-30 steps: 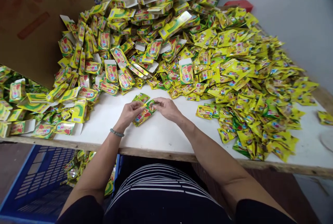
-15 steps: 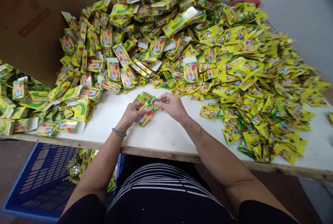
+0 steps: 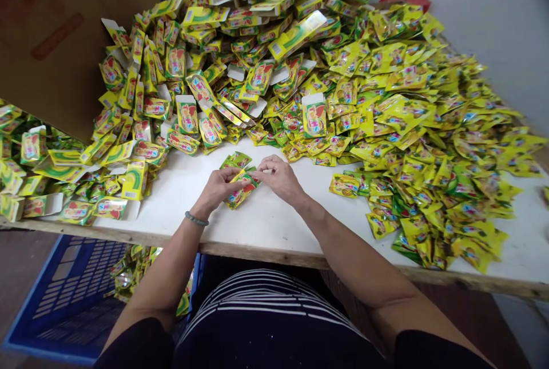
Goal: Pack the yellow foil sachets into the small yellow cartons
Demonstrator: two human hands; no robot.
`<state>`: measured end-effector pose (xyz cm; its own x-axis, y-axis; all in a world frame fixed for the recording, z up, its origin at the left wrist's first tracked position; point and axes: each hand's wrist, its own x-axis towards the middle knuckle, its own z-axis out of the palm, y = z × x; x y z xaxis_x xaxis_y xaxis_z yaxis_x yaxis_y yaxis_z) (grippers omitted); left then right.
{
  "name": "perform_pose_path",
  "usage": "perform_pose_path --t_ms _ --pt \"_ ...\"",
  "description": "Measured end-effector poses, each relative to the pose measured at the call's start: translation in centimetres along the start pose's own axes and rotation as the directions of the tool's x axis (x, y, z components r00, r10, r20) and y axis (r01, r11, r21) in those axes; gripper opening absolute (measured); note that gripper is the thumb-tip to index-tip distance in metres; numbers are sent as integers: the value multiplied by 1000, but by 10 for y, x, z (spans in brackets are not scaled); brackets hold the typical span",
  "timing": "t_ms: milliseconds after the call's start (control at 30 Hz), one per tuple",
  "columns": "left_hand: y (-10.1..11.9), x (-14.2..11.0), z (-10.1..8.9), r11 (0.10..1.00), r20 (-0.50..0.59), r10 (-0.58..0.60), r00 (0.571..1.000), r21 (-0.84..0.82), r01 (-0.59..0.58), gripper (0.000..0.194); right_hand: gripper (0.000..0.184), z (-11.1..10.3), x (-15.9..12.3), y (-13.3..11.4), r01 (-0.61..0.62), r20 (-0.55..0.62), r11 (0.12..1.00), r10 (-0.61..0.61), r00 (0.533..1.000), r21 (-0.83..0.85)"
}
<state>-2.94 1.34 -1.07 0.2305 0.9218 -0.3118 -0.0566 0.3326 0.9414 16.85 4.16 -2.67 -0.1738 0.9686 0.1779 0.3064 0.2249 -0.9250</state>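
My left hand [image 3: 219, 190] is closed on small yellow-and-green printed packets [image 3: 238, 195], its thumb lying across the top. The packets are held just over the white table, and the fingers cover part of them. At their upper right end, my right hand [image 3: 278, 179] has its thumb and forefinger pinched on the edge of a packet. How many packets are held is hard to make out. Just beyond my left fingers shows a green packet [image 3: 237, 159].
Printed small cartons [image 3: 187, 114], many with raised flaps, are heaped at the back and left. A large pile of yellow packets [image 3: 403, 111] covers the right. A big brown cardboard box [image 3: 64, 43] stands at left; a blue crate [image 3: 77, 294] sits below the table edge [image 3: 266, 253].
My right hand has shifted slightly, its fingers curling more, and the green packet end it pinched now sits lower against the others. My left hand keeps its grip in the same place.
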Motion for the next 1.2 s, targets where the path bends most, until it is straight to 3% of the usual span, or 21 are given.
perform_pose_path --t_ms 133,200,367,567,767,933,1067,1200 --pt "1 0 1 998 -8 -11 1000 -59 10 45 19 7 0 2 15 -38 996 -19 999 -87" --pt "1 0 1 995 -27 -15 1000 -95 13 46 19 10 -3 -1 24 22 994 -22 1000 -104" --pt "1 1 5 990 -59 40 997 -131 -47 49 37 13 -9 -10 5 214 999 4 977 -46" --pt "5 1 8 957 -224 202 953 -163 -242 69 38 12 -5 -13 52 9 984 -54 999 172" --pt "2 -1 2 968 -155 203 967 -117 -222 52 40 20 -10 -12 21 158 992 -41 987 122" --pt "1 1 3 970 -140 206 969 -100 -221 53 34 16 -11 -12 -64 129 982 42 991 177" --pt "4 -2 5 972 -192 164 967 -135 -192 62 30 11 -10 -17 11 163 990 -34 986 138" --pt "3 -3 3 977 -221 165 961 -96 -190 60 22 10 -10 -20 29 148 992 -47 988 124"
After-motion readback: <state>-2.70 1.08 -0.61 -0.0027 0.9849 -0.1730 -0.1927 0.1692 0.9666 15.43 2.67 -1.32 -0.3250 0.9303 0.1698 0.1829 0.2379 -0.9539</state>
